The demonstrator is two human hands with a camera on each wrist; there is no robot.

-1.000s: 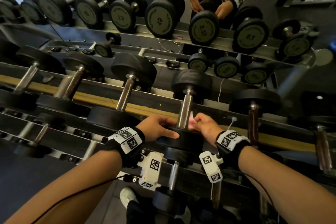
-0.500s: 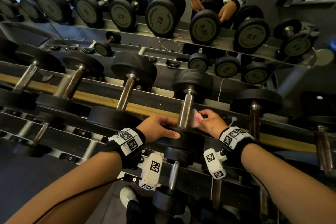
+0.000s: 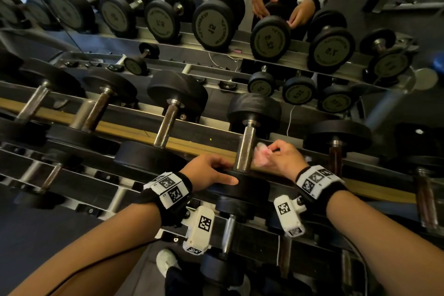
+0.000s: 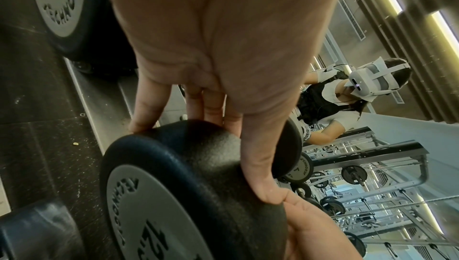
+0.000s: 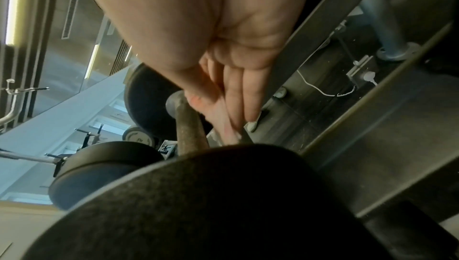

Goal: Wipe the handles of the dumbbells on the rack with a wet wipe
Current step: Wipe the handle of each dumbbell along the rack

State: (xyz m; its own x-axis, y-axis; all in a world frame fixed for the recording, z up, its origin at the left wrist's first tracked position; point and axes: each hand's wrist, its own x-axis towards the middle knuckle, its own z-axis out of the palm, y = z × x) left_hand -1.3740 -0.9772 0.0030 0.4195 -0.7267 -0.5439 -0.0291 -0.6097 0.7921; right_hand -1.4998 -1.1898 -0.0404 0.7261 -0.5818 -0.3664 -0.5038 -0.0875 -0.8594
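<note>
The rack (image 3: 134,131) holds a row of black dumbbells. On its near rail, the left hand (image 3: 206,170) grips the near head of 1 dumbbell (image 3: 247,190). The right hand (image 3: 283,158) pinches a crumpled pink wet wipe (image 3: 260,155) just right of the steel handle (image 3: 245,149).

On each wrist we see a black wristband (image 3: 168,190) that carries white square plates with black coded markers. The band on the right wrist (image 3: 317,181) is of the same kind. Under each wrist a small white camera box is fixed; the left box (image 3: 200,229) and the right box (image 3: 289,216) each show one black square marker on the side. A thin black cable (image 3: 96,269) runs along the left forearm. Both forearms are bare, without sleeves. The nails on the right hand (image 5: 238,79) look pale. Low between the arms we see a white shoe (image 3: 165,262) and dark trousers (image 3: 180,281).
</note>
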